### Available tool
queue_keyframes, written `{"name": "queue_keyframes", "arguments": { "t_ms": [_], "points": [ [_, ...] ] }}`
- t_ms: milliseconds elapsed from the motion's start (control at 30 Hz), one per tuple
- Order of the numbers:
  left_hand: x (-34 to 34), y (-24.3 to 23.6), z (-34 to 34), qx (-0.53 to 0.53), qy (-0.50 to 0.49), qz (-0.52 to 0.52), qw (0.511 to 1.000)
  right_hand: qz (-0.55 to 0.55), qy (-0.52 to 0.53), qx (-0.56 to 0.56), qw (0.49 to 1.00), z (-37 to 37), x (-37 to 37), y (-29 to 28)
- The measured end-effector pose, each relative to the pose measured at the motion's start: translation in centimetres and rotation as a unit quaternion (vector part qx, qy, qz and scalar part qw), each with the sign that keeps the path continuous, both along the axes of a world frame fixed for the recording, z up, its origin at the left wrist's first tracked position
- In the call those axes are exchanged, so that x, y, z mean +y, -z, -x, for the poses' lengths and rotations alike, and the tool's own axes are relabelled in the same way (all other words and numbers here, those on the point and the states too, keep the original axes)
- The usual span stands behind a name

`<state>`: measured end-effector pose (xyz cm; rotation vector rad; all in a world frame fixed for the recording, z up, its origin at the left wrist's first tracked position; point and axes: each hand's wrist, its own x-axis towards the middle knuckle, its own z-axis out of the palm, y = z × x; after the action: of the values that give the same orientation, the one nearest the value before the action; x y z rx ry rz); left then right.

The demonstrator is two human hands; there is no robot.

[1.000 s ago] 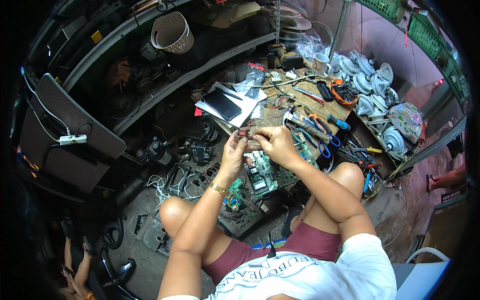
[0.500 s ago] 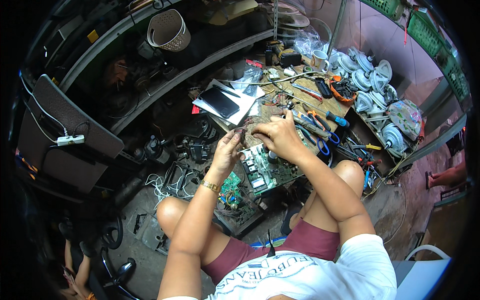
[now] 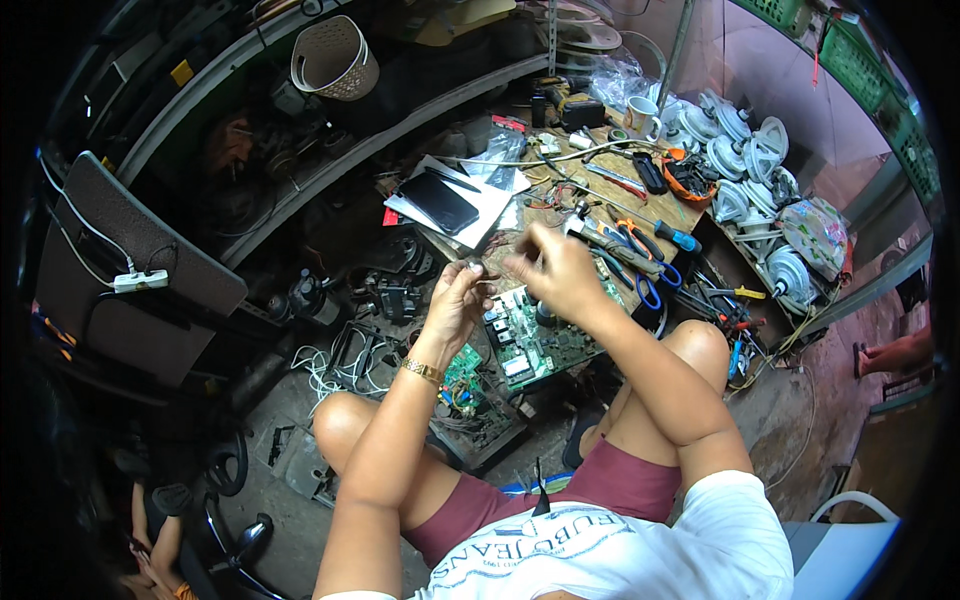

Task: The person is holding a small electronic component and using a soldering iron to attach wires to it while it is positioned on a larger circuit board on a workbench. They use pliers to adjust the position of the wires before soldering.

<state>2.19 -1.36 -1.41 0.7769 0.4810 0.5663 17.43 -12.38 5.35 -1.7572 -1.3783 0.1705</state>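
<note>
My left hand (image 3: 457, 300), with a gold watch (image 3: 422, 371) on its wrist, is closed in a pinch. A small dark brownish piece, perhaps a bit of wire, shows at its fingertips, too small to name surely. Just to the right, my right hand (image 3: 556, 278) hovers with bent fingers smeared by motion; whether it holds anything is unclear. Below both hands a green circuit board (image 3: 560, 345) with white and black components lies at the table's near edge. Pliers (image 3: 615, 247) and blue-handled scissors (image 3: 652, 290) lie to the right of my right hand.
A black phone (image 3: 440, 203) rests on white papers (image 3: 490, 215) at the table's left. A blue screwdriver (image 3: 677, 237), loose wires and a mug (image 3: 641, 118) are farther right. White pulley-like wheels (image 3: 735, 160) pile up beyond. Another green board (image 3: 463, 375) sits lower left.
My right hand has lifted slightly and its fingers have moved, now blurred. The fingers of my left hand have shifted, and the brownish bundle at their tips shows less.
</note>
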Motion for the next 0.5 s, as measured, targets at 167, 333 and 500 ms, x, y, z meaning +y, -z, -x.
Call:
{"name": "queue_keyframes", "arguments": {
  "t_ms": [167, 333, 500],
  "points": [
    [-0.6, -0.4, -0.4, 0.009, 0.002, 0.033, 0.999, -0.007, -0.009, -0.146, 0.989, 0.9, 0.2, 1.9],
    [-0.3, -0.4, -0.1, -0.008, 0.005, 0.096, 0.995, 0.036, -0.035, -0.223, 0.974, 0.4, 0.1, 1.8],
    [-1.2, -0.4, -0.5, -0.061, -0.035, 0.095, 0.993, 0.008, -0.023, -0.153, 0.988, 1.5, 0.2, 1.6]
  ]
}}
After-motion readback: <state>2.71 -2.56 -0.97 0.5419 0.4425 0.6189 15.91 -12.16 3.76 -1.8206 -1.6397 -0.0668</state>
